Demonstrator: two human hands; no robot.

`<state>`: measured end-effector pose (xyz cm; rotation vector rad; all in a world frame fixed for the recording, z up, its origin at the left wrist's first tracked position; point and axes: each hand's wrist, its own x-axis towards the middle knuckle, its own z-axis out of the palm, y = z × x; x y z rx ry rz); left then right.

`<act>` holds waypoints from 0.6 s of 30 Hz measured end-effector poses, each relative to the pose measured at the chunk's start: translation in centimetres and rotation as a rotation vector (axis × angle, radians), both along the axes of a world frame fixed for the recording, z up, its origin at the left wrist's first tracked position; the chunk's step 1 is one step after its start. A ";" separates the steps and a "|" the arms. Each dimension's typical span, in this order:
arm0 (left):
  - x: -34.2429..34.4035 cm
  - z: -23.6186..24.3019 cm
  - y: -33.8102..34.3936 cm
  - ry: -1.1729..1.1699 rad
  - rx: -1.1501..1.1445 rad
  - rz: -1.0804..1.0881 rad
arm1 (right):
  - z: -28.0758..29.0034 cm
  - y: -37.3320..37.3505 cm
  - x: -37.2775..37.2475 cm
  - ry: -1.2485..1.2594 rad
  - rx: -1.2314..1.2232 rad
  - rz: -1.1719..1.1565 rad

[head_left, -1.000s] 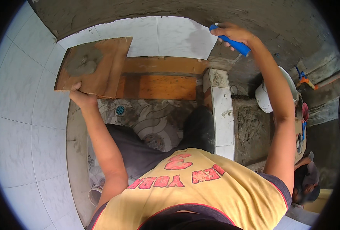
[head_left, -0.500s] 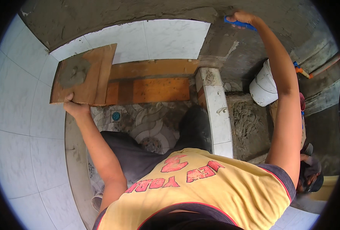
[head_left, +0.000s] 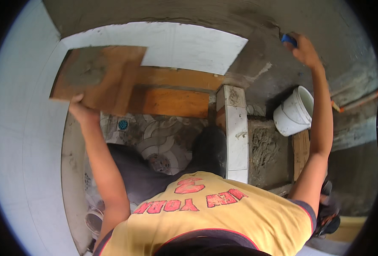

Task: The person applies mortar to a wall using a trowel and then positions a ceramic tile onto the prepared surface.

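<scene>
Two hands are being held well apart, a brown board point(head_left: 123, 64) being supported at the left and a blue handle point(head_left: 289, 40) being grasped at the right. The board is being gripped at its near edge by the left hand point(head_left: 84, 111), whose thumb is lying over the upper face while the fingers are being hidden beneath; a patch of grey mortar point(head_left: 86, 68) is being carried on it, toward its left part. The handle is being clasped by the right hand point(head_left: 306, 52), in front of the mortar-coated wall point(head_left: 176, 10); since most of it is being covered by the fingers, its long axis cannot be told, nor whether any blade is being pressed to the surface. One relation of sides is being shown most plainly — the mortar patch is lying well to the left of the right hand, across a band of white tiles point(head_left: 184, 45), and the left hand is being placed far nearer, just on the person's side of it. The board's longer dimension is running roughly left to right. An orange plank point(head_left: 172, 102) is being partly masked by the board, and a white bucket point(head_left: 289, 112) is standing near the right forearm.
</scene>
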<state>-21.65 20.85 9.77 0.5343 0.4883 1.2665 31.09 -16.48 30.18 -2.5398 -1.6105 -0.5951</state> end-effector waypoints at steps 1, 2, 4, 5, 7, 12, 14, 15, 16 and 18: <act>0.8 0.2 -0.4 0.042 -0.022 -0.022 | -0.9 0.9 -1.6 0.002 -0.007 0.032; 1.6 -0.3 -0.1 0.024 -0.004 -0.037 | -2.0 2.5 -4.0 0.069 0.046 0.039; 3.0 -1.9 0.4 -0.043 0.020 -0.107 | -4.6 6.8 -7.6 0.146 0.132 0.072; 3.4 -2.4 0.4 -0.094 0.025 -0.163 | -6.2 9.5 -9.2 0.154 0.164 0.096; 3.4 -3.1 0.4 -0.099 0.017 -0.151 | -8.8 15.3 -13.1 0.171 0.137 0.143; 4.2 -0.9 -1.0 -0.089 -0.096 -0.172 | -14.2 24.9 -16.6 0.281 0.144 0.208; 3.8 -0.4 -1.1 -0.089 -0.093 -0.127 | -15.6 27.4 -18.0 0.262 0.129 0.197; 3.0 -1.1 -0.5 -0.087 -0.090 -0.111 | -15.8 28.4 -19.3 0.265 0.129 0.213; 2.7 -1.9 0.2 -0.091 -0.065 -0.096 | -15.9 29.0 -20.2 0.282 0.096 0.198; 2.3 -2.4 0.8 -0.095 -0.040 -0.083 | -16.0 29.8 -20.8 0.297 0.062 0.180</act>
